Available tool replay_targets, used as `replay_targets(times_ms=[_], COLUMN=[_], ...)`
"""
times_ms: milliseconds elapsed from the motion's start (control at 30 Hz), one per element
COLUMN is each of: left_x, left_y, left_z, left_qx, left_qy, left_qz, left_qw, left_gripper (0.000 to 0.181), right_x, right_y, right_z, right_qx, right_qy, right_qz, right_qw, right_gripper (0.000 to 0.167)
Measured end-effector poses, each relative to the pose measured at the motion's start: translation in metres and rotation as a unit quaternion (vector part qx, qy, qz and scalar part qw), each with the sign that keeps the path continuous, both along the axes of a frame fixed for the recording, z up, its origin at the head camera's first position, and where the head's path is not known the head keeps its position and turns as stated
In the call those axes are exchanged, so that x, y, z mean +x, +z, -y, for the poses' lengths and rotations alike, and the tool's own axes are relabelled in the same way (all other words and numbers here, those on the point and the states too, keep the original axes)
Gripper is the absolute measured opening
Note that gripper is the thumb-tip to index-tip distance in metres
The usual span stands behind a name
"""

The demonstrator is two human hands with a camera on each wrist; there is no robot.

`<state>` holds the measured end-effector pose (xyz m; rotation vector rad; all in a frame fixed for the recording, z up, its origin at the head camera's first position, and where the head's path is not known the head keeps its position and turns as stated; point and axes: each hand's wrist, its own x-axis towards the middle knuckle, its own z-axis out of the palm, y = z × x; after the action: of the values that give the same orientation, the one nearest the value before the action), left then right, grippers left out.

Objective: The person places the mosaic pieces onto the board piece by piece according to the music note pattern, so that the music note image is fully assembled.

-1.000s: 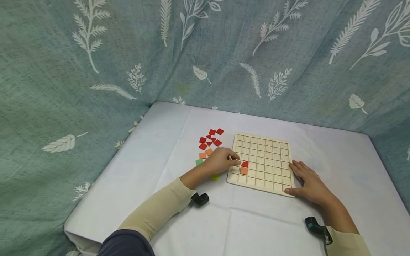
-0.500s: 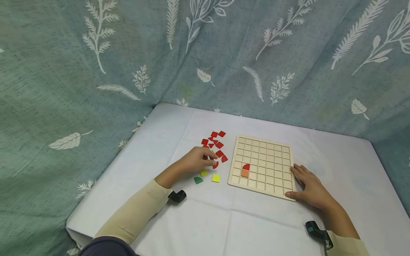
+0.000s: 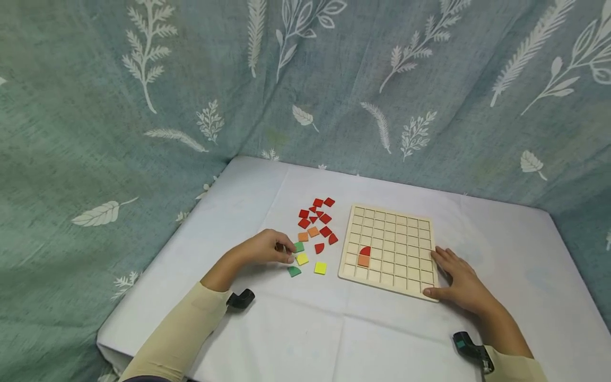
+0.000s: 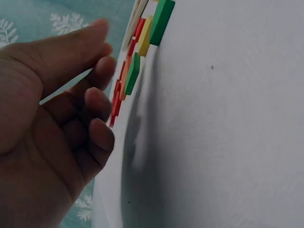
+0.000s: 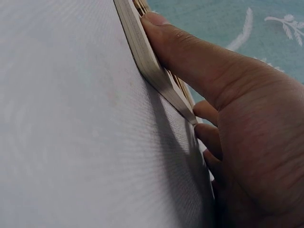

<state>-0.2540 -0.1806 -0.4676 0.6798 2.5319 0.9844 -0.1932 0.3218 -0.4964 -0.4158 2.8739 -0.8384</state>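
Observation:
My left hand [image 3: 267, 248] hovers beside the loose tiles with loosely bent fingers, holding nothing. Its fingertips are nearest a green square tile [image 3: 299, 246] and a yellow tile [image 3: 302, 259]; the left wrist view shows the hand [image 4: 61, 104] apart from the green tile [image 4: 133, 74]. My right hand [image 3: 463, 281] rests at the near right corner of a wooden grid board [image 3: 396, 249], thumb on the corner and fingers along the right edge. A red quarter-circle tile [image 3: 365, 251] and an orange square tile [image 3: 364, 260] lie in the board's left part.
Several red tiles [image 3: 325, 218] lie left of the board, with orange tiles [image 3: 313, 232] below them. A green quarter-circle tile [image 3: 294, 271] and a bright yellow square tile [image 3: 321, 268] lie nearer me. Patterned cloth [image 3: 334, 90] hangs behind the white-covered table [image 3: 305, 329].
My left hand has moved from the board leftwards, past the red tiles, to the green and yellow tiles. The right hand has stayed at the board's corner.

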Motion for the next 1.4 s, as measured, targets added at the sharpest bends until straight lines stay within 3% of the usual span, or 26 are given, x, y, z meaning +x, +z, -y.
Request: replay_targets(times_ms=[167, 433, 600, 767, 867, 1000, 1233, 1400], left_x=[0.007, 0.016, 0.022, 0.024, 0.021, 0.015, 0.005, 0.006], left_y=[-0.003, -0.007, -0.006, -0.001, 0.001, 0.001, -0.004, -0.012], left_z=[0.0, -0.011, -0.023, -0.032, -0.034, -0.03, -0.028, -0.029], left_qx=[-0.034, -0.071, -0.104, -0.145, -0.132, -0.089, -0.07, -0.062], left_qy=[-0.039, -0.035, -0.067, -0.073, -0.074, -0.089, -0.14, -0.12], left_qz=[0.004, -0.004, -0.029, -0.059, -0.045, -0.027, -0.013, -0.02], left_qw=[0.9986, 0.9969, 0.9919, 0.9851, 0.9874, 0.9917, 0.9876, 0.9906], left_gripper=[0.022, 0.02, 0.015, 0.023, 0.026, 0.008, 0.029, 0.023], right_x=[0.0, 0.001, 0.004, 0.0, 0.0, 0.001, -0.001, -0.001], right_y=[0.0, -0.003, -0.004, 0.0, 0.001, -0.001, 0.002, 0.002], right_z=[0.003, -0.001, -0.003, 0.001, 0.0, -0.001, -0.004, -0.003], right_qx=[0.003, 0.003, 0.006, 0.008, 0.01, 0.012, 0.01, 0.011], right_qy=[-0.003, -0.003, -0.005, -0.001, -0.002, -0.001, 0.002, 0.008], right_qz=[-0.003, 0.006, 0.001, 0.0, 0.003, 0.003, 0.003, 0.011], right_qw=[1.0, 1.0, 1.0, 1.0, 0.9999, 0.9999, 0.9999, 0.9998], right_gripper=[0.115, 0.117, 0.117, 0.115, 0.115, 0.115, 0.113, 0.114])
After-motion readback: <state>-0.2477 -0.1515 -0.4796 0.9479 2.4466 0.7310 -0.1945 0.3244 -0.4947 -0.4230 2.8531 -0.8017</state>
